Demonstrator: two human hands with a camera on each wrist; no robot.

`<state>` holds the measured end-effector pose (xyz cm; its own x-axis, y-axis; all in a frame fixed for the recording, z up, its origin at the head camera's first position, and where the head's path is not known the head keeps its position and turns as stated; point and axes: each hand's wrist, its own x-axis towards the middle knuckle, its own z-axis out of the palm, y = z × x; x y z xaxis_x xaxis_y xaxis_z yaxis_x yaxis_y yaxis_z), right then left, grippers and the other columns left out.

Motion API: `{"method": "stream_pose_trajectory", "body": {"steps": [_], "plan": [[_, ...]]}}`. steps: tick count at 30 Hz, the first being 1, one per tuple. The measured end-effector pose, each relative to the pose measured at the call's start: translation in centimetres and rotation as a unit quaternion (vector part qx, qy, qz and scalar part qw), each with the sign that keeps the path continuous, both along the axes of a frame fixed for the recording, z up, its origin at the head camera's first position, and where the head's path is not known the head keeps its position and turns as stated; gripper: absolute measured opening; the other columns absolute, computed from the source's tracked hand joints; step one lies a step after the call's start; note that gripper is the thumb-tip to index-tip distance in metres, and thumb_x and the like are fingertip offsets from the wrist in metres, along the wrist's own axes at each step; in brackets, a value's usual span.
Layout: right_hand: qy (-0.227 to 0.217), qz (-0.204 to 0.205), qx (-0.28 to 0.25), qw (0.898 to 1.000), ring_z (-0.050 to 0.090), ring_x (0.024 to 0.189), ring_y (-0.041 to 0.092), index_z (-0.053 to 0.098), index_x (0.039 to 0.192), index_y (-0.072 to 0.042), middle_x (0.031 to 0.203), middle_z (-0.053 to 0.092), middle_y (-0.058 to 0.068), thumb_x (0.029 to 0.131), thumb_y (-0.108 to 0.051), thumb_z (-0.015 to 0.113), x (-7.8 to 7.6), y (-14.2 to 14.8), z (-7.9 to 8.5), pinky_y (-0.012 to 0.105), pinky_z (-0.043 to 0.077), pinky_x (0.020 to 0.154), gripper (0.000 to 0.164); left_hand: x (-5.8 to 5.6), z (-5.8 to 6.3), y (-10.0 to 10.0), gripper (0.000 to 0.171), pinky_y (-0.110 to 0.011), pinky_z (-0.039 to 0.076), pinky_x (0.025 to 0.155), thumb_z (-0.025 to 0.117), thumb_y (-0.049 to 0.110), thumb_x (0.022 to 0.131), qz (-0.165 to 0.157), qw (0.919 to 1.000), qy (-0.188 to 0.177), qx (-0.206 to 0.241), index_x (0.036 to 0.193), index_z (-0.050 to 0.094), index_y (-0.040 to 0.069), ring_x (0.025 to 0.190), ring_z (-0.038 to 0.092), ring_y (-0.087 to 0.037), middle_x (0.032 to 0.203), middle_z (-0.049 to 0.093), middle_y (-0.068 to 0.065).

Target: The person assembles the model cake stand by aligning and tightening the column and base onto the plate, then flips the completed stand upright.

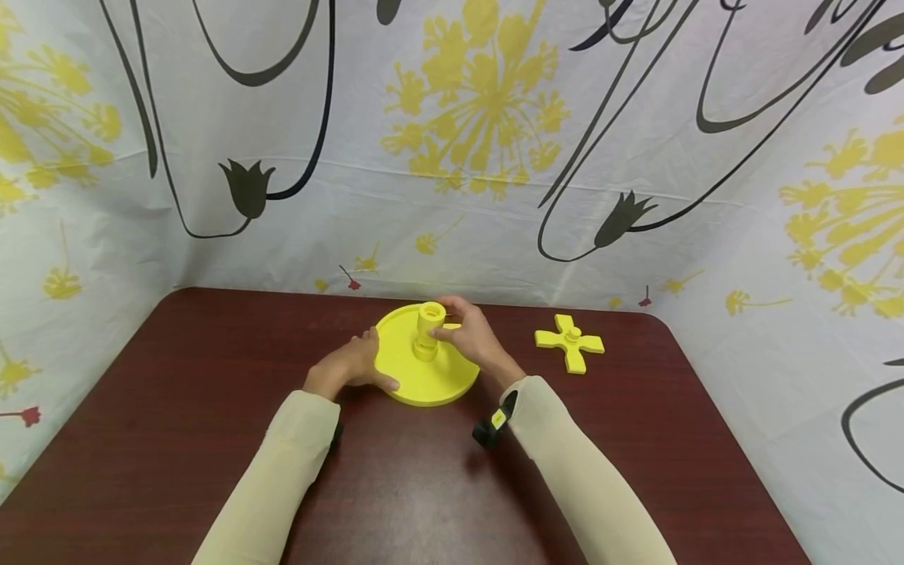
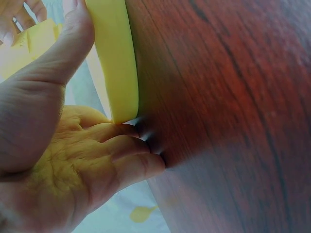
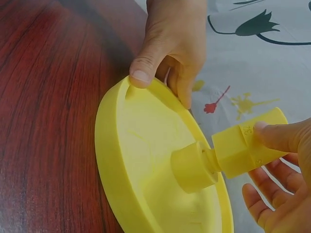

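Observation:
A round yellow dish with a raised rim (image 1: pixel 424 386) sits on the table, a short socket (image 3: pixel 192 170) rising from its middle. My left hand (image 1: pixel 351 366) grips the rim on the left side, thumb over the edge and fingers along the outside. With thumb and fingers my right hand (image 1: pixel 475 336) holds a yellow hex-sided post (image 3: pixel 240 148) marked with digits. The post stands over the socket, its narrow end at the socket's mouth; how deep it sits I cannot tell. In the left wrist view, the dish's outer wall (image 2: pixel 116 58) lies between thumb and fingers.
A yellow cross-shaped piece (image 1: pixel 570 343) with a central peg lies to the right of the dish. The dark red wooden table (image 1: pixel 205 424) reaches back to a white cloth (image 1: pixel 395 196) printed with flowers, which hangs behind and along both sides.

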<state>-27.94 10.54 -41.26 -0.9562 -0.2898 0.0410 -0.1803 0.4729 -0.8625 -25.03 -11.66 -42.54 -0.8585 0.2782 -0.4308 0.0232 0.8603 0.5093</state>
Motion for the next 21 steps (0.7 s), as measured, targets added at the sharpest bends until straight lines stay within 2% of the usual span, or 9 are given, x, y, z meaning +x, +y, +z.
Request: {"method": "stream_pose_trajectory", "body": {"steps": [8,12,16,21], "plan": [[0.014,-0.009,0.023,1.000,0.061,0.117,0.031,0.058,0.135,-0.008,0.128,0.063,0.010,0.087,-0.013,0.077,0.01,-0.09,-0.25,0.040,0.054,0.092,0.052,-0.11,0.05,0.03,0.117,-0.054,0.020,0.120,0.076,0.044,0.086,0.003,1.0000,0.000,-0.003,0.154,0.000,-0.011,0.149,0.012,-0.046,0.162,0.007,-0.030],[-0.001,-0.003,0.031,1.000,0.057,0.125,0.029,0.051,0.141,-0.011,0.136,0.057,0.009,0.087,-0.020,0.078,-0.08,0.17,-0.33,0.042,0.051,0.097,0.061,-0.14,0.00,0.08,0.117,-0.054,0.020,0.120,0.076,0.045,0.086,0.001,1.0000,0.001,-0.008,0.154,-0.001,-0.010,0.149,0.012,-0.046,0.162,0.007,-0.030],[-0.029,0.018,-0.002,0.999,0.050,0.134,0.029,0.044,0.148,-0.011,0.143,0.053,0.008,0.089,-0.020,0.076,-0.21,0.51,-0.31,0.045,0.046,0.106,0.068,-0.12,0.01,0.15,0.117,-0.054,0.019,0.120,0.076,0.045,0.086,0.000,1.0000,0.002,-0.009,0.154,0.000,-0.010,0.149,0.011,-0.046,0.162,0.007,-0.029],[-0.050,0.044,-0.056,0.996,0.049,0.137,0.030,0.046,0.147,-0.007,0.143,0.055,0.012,0.092,-0.009,0.070,-0.34,0.60,-0.06,0.044,0.045,0.107,0.060,-0.09,-0.01,0.12,0.117,-0.054,0.020,0.120,0.076,0.046,0.086,0.001,1.0000,0.002,-0.009,0.155,0.000,-0.010,0.149,0.012,-0.046,0.162,0.008,-0.029]]}}
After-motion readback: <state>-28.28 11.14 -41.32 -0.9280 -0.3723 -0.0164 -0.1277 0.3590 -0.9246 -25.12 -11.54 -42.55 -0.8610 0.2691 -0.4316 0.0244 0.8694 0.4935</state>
